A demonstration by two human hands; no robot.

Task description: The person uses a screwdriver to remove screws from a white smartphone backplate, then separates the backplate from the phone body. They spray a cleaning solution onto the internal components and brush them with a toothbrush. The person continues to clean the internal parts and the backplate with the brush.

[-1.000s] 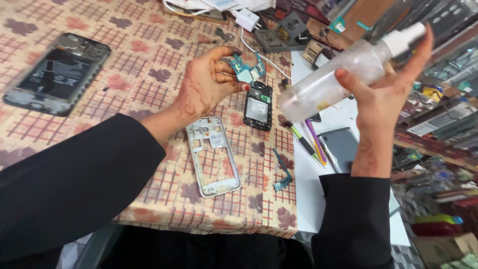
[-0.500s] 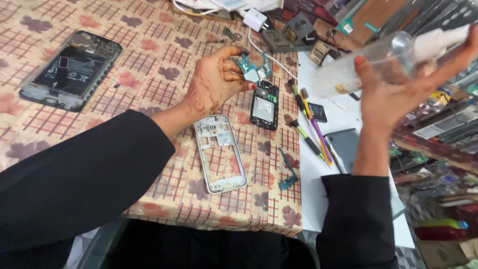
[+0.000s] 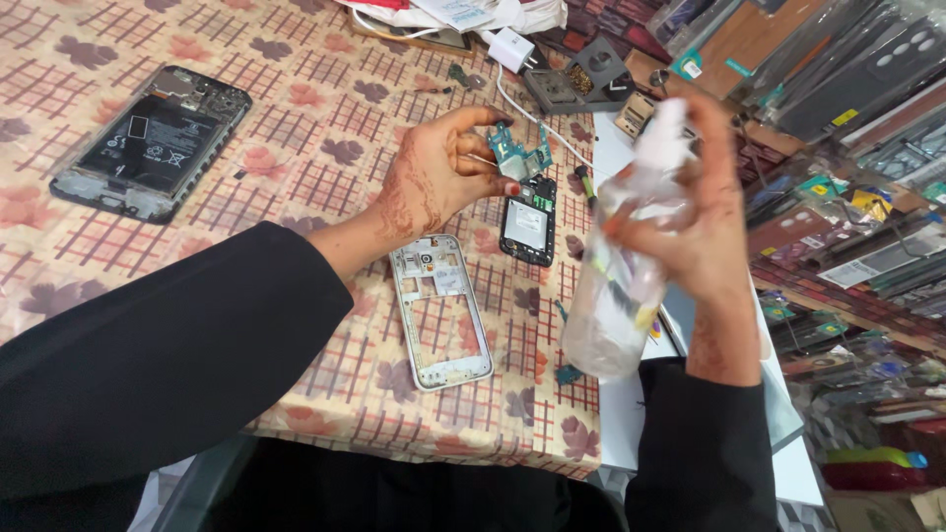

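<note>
My left hand [image 3: 434,182] pinches a small green circuit board [image 3: 520,158] above a patterned cloth [image 3: 296,128]. Just below the board lies a black phone part [image 3: 528,225], and beside my wrist a white phone frame [image 3: 440,310]. My right hand [image 3: 700,232] grips a clear plastic spray bottle [image 3: 621,286], held nearly upright with its white nozzle at the top, to the right of the board. The bottle is blurred.
An opened black phone [image 3: 148,143] lies at the far left of the cloth. A white charger [image 3: 512,47] with cable and a dark holder [image 3: 581,79] sit at the back. Packaged parts [image 3: 857,118] crowd the right side. A white surface [image 3: 631,424] adjoins the cloth.
My right hand has brought the spray bottle down and leftward, turning it from tilted sideways to nearly upright, closer to the board. My left hand keeps the board.
</note>
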